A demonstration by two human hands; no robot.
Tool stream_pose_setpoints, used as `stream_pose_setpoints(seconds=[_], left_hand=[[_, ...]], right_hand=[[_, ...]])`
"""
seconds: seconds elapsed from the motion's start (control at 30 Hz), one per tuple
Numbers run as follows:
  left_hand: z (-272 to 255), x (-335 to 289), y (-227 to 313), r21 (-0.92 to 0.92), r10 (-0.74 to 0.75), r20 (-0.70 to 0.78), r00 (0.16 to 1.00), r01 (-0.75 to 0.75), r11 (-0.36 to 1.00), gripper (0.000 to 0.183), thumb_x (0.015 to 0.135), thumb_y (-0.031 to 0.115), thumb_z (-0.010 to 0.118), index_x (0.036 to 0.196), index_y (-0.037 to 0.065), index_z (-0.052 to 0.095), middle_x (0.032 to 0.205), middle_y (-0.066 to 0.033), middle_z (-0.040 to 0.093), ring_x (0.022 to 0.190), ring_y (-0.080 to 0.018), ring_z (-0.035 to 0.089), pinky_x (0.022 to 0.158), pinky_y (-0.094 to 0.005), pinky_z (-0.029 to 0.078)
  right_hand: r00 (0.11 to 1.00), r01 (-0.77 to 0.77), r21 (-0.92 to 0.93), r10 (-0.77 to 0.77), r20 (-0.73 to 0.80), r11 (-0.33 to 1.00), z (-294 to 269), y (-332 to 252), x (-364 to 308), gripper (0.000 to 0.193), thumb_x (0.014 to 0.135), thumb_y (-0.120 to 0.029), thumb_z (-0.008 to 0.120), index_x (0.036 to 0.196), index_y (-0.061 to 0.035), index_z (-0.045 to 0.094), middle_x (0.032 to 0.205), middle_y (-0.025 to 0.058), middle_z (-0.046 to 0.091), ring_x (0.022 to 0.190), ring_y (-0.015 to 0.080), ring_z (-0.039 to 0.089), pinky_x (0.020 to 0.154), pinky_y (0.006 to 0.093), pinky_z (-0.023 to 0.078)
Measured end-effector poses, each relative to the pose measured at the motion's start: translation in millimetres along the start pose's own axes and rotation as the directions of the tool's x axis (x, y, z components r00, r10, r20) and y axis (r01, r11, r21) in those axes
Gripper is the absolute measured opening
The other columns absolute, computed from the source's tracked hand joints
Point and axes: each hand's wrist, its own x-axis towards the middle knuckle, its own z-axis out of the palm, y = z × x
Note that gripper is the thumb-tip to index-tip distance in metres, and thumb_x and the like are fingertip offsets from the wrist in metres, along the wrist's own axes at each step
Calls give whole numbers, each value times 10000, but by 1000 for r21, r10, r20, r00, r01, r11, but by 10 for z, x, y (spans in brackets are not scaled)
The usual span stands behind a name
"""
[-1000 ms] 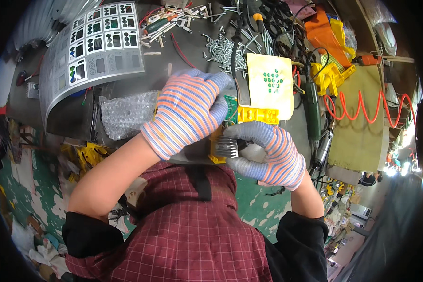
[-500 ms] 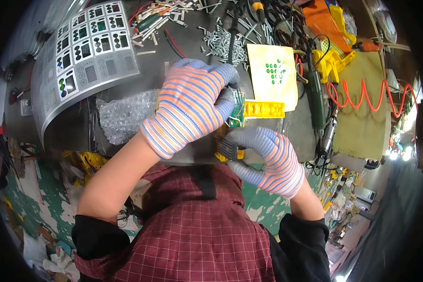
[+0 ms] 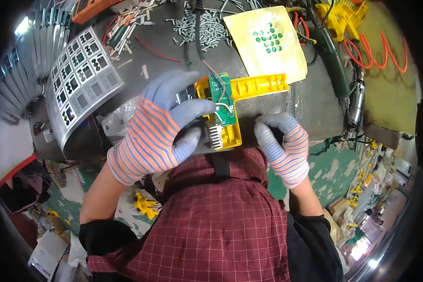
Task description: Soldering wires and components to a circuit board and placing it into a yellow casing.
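And there goes the right hand (image 3: 284, 145), off the finned part (image 3: 215, 137) and out to the right by the tabletop's (image 3: 317, 113) near edge, while the left hand (image 3: 157, 124) has swung leftward, baring far more of the green board (image 3: 227, 117) and yellow shell (image 3: 258, 86)!

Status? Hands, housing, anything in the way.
Left hand beside yellow housing, contact unclear. Right hand apart from it, holding nothing visible. Green board exposed inside. Left fingers mask part of housing.

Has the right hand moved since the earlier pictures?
Yes. Judged against the screw pile, the right hand has moved to the person's right.
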Motion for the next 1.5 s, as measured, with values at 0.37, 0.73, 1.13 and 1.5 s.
stream_pose_setpoints(seconds=[0.37, 0.73, 1.13, 1.5], left_hand=[[89, 0, -31, 68, -9, 28, 1000, 7, 998, 379, 684, 31, 729, 1050, 123, 698, 1293, -205, 560, 1162, -396, 570, 967, -459, 476], [88, -19, -123, -25, -19, 3, 1000, 19, 1000, 458, 662, 97, 749, 1106, 148, 648, 1306, -169, 545, 1145, -386, 553, 963, -478, 458], [108, -114, -212, 84, -85, -35, 996, 88, 993, 720, 666, 270, 809, 1309, 72, 552, 1263, -142, 596, 1149, -354, 570, 1010, -459, 428], [217, -54, -299, 139, -70, -178, 982, 95, 986, 726, 626, 195, 831, 1298, 87, 577, 1224, -127, 615, 1130, -329, 579, 1007, -446, 434]], right_hand=[[988, 99, 13, -100, 120, 995, 231, 46, 151, 285, 810, -190, 763, 1050, -63, 674, 895, 155, 676, 814, 329, 689, 730, 394, 546], [988, 125, 74, -131, 77, 989, 222, -91, 105, 260, 792, -110, 745, 1040, -66, 678, 904, 132, 662, 791, 309, 661, 717, 387, 537], [803, 546, -168, -455, 386, 821, 258, -370, 244, 521, 752, -174, 764, 1237, -50, 615, 1116, 139, 673, 991, 324, 656, 861, 418, 523], [743, 562, -257, -343, 574, 786, 89, -562, 487, 457, 751, -184, 791, 1175, -101, 640, 1040, 112, 694, 928, 342, 663, 856, 441, 537]])
